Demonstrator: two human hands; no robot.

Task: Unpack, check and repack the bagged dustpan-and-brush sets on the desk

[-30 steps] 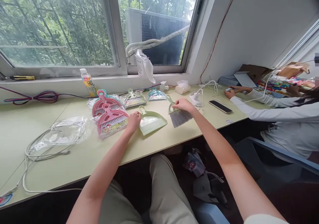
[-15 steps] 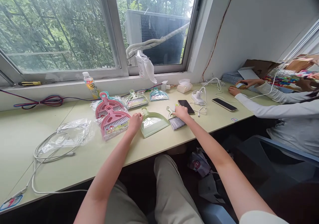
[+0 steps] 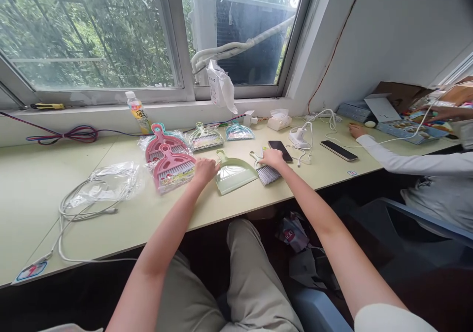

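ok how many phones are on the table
2. One phone lies just beyond the right hand, which partly covers it; the other phone lies farther right, between the white power strip and the other person's sleeve. More could be hidden.

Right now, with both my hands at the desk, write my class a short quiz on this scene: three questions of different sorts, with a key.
1. Which thing do the fingers of the right hand touch?
A) the utility knife
B) the small brush
C) the drink bottle

2. True or false: the unwrapped green dustpan lies between the left hand and the right hand.

3. Fill in the missing word, as the camera wearer sees it: the bundled red-and-blue cable lies to the ____ of the drink bottle.

Key: 1. B; 2. True; 3. left
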